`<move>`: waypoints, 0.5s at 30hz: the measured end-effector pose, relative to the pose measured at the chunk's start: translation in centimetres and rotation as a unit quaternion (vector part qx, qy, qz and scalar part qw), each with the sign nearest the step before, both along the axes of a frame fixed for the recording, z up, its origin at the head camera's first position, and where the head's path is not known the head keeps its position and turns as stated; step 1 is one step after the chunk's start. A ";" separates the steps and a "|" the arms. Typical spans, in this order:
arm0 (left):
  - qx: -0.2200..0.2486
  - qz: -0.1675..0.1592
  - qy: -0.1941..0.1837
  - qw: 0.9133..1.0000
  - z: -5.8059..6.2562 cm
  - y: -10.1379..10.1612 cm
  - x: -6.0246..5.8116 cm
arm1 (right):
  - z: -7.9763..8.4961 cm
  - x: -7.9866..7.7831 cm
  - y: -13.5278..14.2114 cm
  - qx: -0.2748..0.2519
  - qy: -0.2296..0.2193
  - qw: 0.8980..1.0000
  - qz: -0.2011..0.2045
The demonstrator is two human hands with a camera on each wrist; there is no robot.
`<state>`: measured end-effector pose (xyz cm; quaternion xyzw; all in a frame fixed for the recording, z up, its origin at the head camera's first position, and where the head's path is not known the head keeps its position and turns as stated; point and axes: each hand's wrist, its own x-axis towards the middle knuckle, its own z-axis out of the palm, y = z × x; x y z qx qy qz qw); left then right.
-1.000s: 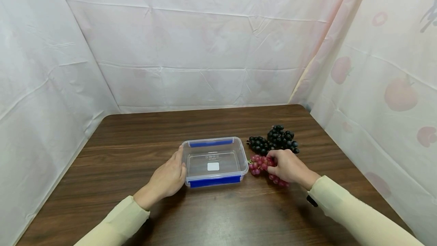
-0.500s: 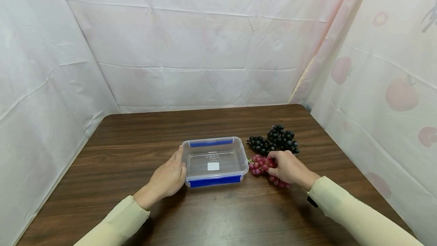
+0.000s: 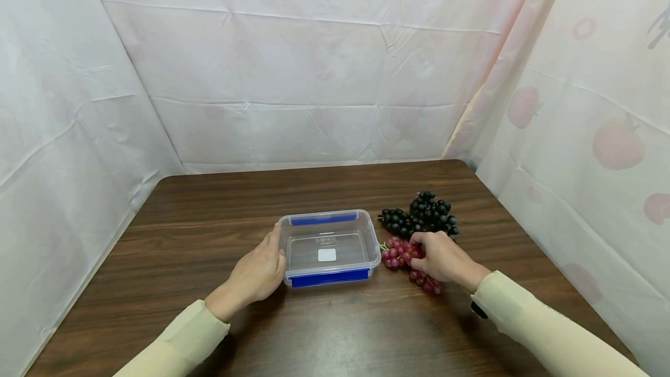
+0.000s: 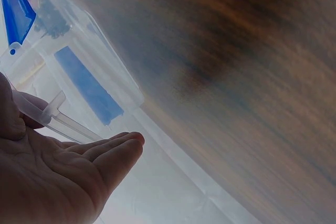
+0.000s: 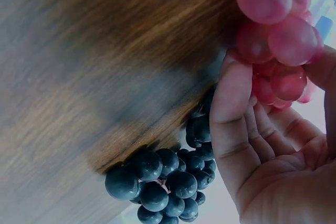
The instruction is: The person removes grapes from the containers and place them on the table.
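Note:
My right hand (image 3: 444, 255) holds a bunch of red grapes (image 3: 398, 252) between thumb and fingers, at the right of a clear plastic food container (image 3: 342, 243). More red grapes (image 5: 291, 40) show beyond the fingertips in the right wrist view, and some are hidden behind the hand. Blue latches (image 3: 330, 277) line the long sides of the lidless container, and nothing lies inside it. Along its left side rests my left hand (image 3: 255, 267), with fingers straight and the thumb at the rim. The left wrist view shows these extended fingers (image 4: 118, 153) beside a clear flap.
Two bunches of black grapes (image 3: 430, 209) lie behind the red ones, close to my right hand. Everything stands on a dark wooden table (image 3: 220, 202). White curtains (image 3: 314, 74) hang behind it and at both sides, the right one printed with fruit.
The lower end of the red grape bunch has shifted slightly under my right hand. My left hand and the container stay where they were.

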<state>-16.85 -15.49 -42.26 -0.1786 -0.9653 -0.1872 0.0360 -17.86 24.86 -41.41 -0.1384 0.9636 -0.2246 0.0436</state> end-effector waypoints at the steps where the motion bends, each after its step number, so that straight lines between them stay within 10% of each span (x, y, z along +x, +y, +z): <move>1: 0.000 0.000 0.000 1.000 0.0 0.0 0.0 | 0.0 0.0 0.0 0.000 0.001 1.000 0.001; 15: 0.004 -0.002 0.000 1.000 0.0 0.0 0.0 | 0.2 0.0 0.1 0.002 0.011 1.000 0.004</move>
